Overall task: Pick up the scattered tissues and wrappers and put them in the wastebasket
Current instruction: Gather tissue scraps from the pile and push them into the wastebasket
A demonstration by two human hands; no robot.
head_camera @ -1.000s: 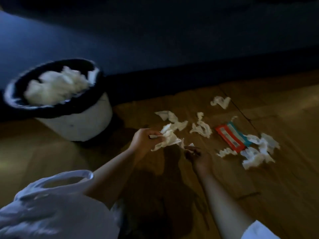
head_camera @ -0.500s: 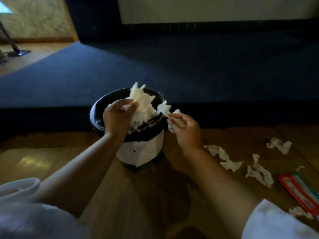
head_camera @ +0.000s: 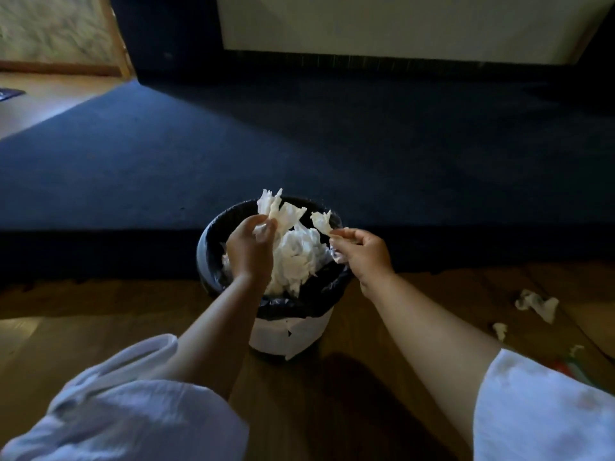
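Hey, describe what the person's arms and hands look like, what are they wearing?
Both hands are bare: no gloves, rings or watch show on the left hand or the right hand. The forearms are bare too. Loose white short sleeves, softly wrinkled, cover the left upper arm and the right upper arm.

sleeves: white, loose, short | forearms: bare | hands: ungloved

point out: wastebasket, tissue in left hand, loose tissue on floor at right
wastebasket [head_camera: 301, 331]: head view, on its white front wall below the black liner.
tissue in left hand [head_camera: 276, 209]: head view, on the crumpled part above the fingers.
loose tissue on floor [head_camera: 537, 304]: head view, mid-wad.
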